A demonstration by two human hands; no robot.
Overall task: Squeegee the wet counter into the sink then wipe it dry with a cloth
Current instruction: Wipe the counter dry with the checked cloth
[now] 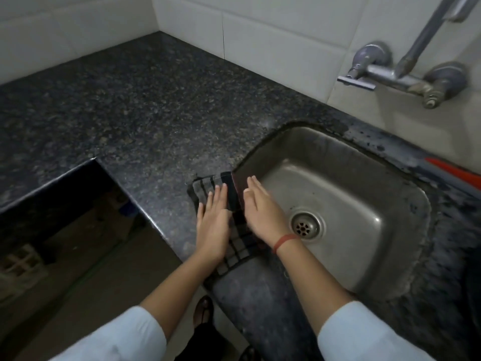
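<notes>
bench (145, 121) looks mostly drained | sink (406, 209) on my right | cloth (238, 246) flat on the strip by its rim | left hand (212, 222) and right hand (263, 212) flat on it, grips released | I'd press evenly, overlap strokes

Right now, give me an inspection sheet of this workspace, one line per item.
Surface: dark speckled stone counter, L-shaped, bare across its wide part; whether it is wet cannot be told.
Job's things: checked cloth spread flat on the counter strip beside the steel sink; basin holds nothing but its drain. No squeegee identified.
Clutter: red object at the right edge, cut off by the frame, unidentifiable.
Hands: left hand and right hand both flat, fingers extended, pressing on the cloth.
Cables: nothing seen.
Surroundings: white tiled wall; wall-mounted tap above the sink.
</notes>
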